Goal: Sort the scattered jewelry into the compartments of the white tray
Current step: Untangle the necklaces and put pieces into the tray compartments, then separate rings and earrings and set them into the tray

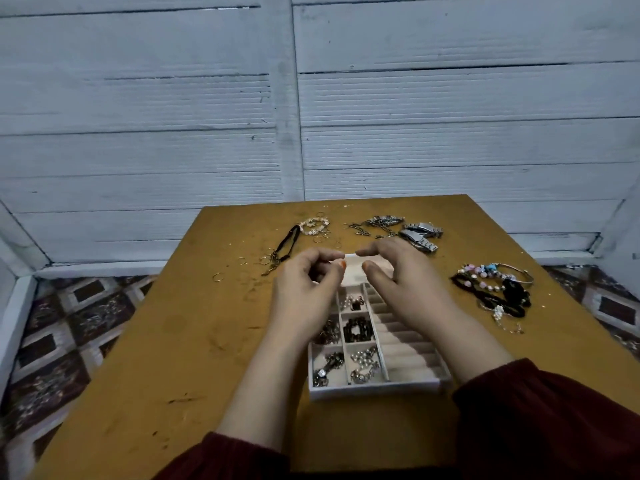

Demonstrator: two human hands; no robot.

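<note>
The white tray [374, 389] sits mid-table, near the front edge. Its small left compartments hold dark beads [358, 329], chains and pearl pieces [363, 356]. The ribbed ring slots [407, 344] on its right side look bare. Both hands hover over the tray's far end. My left hand [306, 292] has its fingers curled, with the thumb close to the fingertips; whether it pinches anything is hidden. My right hand [401, 277] is loosely curved and holds nothing I can see. Loose gold rings [242, 260] lie left of the tray.
Along the far edge lie a black cord necklace [289, 244], a pink bead bracelet [313, 225], a chain pile [379, 224] and two silver watches [420, 233]. Beaded bracelets and a black necklace [495, 289] lie at the right. White walls surround the small wooden table [194, 341].
</note>
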